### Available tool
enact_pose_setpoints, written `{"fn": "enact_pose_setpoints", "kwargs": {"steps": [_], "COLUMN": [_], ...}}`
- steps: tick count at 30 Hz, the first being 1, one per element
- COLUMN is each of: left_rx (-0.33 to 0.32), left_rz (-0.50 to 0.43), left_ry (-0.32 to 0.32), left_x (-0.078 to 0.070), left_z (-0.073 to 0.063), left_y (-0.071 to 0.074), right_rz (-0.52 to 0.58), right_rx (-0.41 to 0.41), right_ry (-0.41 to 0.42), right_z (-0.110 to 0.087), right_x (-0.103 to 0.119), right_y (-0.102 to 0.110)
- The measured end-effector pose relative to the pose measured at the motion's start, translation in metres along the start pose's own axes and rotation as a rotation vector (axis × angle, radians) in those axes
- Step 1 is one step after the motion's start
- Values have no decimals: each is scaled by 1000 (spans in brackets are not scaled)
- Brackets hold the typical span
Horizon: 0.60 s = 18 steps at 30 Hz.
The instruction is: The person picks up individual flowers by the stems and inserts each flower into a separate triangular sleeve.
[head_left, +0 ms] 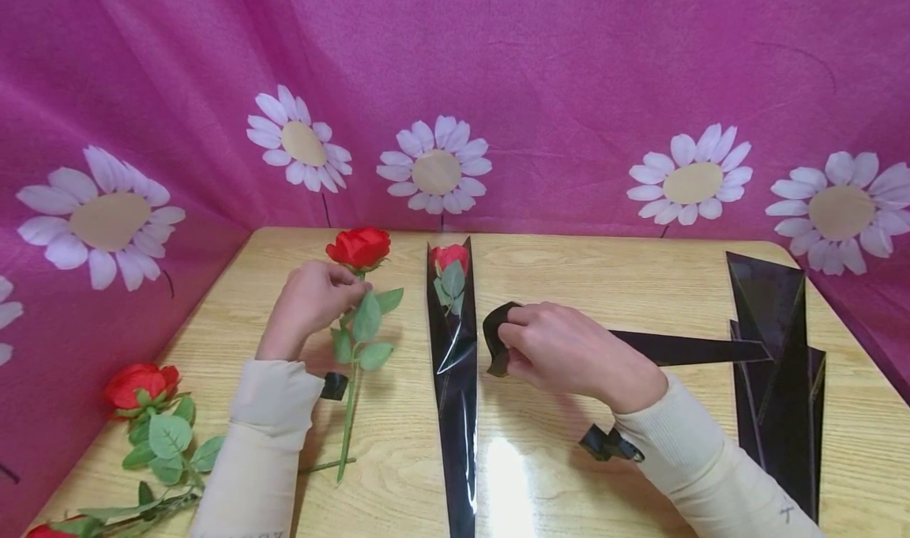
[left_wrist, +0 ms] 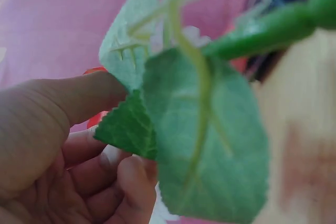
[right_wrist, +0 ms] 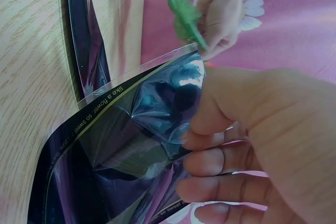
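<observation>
The left hand (head_left: 309, 305) holds an artificial red rose with a green plastic stem (head_left: 358, 301) near the far left of the light wooden table (head_left: 569, 269), its fingers and thumb curled round the stem just under the bloom. The bloom is full and bright red; three matte, veined fabric leaves (left_wrist: 210, 140) spread out just beside the fingers, and the stem runs down toward the near edge of the table. The left wrist view shows the pale leaf undersides and the thick green stem close up, blurred.

The right hand (head_left: 569, 348) pinches the wide mouth of a long, tapering black and clear plastic flower sleeve (head_left: 682, 350), folding its glossy film between thumb and fingers (right_wrist: 220, 161); its narrow tail points right across the table. A yellow line and small print run along its rim.

Between the hands lies another such sleeve holding a red rose (head_left: 453, 340). More black sleeves (head_left: 778, 364) are stacked at the right, and loose red roses (head_left: 145, 419) lie at the near left corner.
</observation>
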<state>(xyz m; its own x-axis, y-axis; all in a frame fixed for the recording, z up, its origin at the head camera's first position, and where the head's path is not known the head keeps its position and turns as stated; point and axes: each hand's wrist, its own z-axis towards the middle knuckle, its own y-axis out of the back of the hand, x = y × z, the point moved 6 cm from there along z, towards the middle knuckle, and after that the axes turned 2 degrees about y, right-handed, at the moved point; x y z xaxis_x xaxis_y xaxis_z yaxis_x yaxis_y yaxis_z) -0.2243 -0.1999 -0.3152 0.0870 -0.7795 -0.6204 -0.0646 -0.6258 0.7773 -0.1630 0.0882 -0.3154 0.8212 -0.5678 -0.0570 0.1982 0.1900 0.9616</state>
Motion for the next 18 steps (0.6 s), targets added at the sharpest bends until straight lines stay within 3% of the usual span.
{"fn": "enact_pose_setpoints", "kwargs": {"steps": [13,18], "left_rx": [-153,-172], "left_rz": [-50,-102], "left_ry": [-159,-201], "left_x": [-40,-51], "left_z": [-33,-43], "left_y": [24,25], "right_rz": [8,6], "right_rx": [21,29], "right_ry": [-14,-18], "right_z": [0,0], "right_x": [0,-1], "right_y": [-1,-1]}}
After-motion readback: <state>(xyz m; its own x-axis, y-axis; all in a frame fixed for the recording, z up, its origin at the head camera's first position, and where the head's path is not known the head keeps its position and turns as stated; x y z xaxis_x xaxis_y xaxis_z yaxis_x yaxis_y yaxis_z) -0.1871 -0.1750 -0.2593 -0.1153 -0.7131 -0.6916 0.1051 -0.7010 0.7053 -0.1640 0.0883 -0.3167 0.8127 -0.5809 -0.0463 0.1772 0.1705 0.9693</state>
